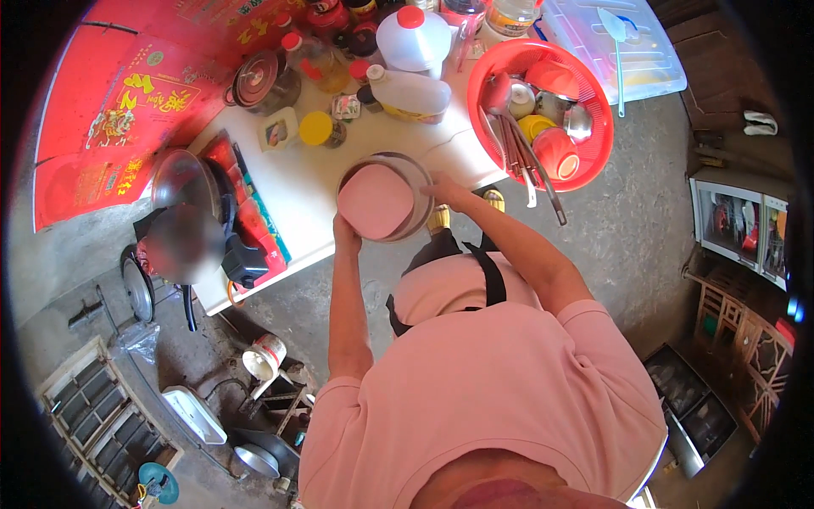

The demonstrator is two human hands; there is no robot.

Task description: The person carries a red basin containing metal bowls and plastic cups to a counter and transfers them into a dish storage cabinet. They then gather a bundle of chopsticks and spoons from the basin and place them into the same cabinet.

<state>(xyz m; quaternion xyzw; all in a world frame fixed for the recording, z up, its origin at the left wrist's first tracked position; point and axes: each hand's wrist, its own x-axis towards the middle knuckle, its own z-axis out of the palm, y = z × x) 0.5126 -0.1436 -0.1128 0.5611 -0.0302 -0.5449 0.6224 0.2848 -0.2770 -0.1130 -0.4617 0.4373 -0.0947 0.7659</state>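
Note:
Before my body, at the front of a white-topped table [305, 191], is a round, light-coloured basin [421, 213]. A pink, rounded-square plate [375, 200] lies within its rim and hides most of its inside. My left hand [346, 234] grips the basin at its near left edge. On the opposite side, my right hand [450, 192] has its fingers over the right rim. Whether the basin rests on the table or is lifted a little, I cannot tell.
A red plastic colander [603, 149] with bowls, chopsticks and a ladle stands right. Behind are a yellow-lidded jar [316, 129], a white jug [413, 41], a lying plastic bottle [410, 95] and a lidded pot [283, 89]. Left sits a wok with a glass lid [181, 181].

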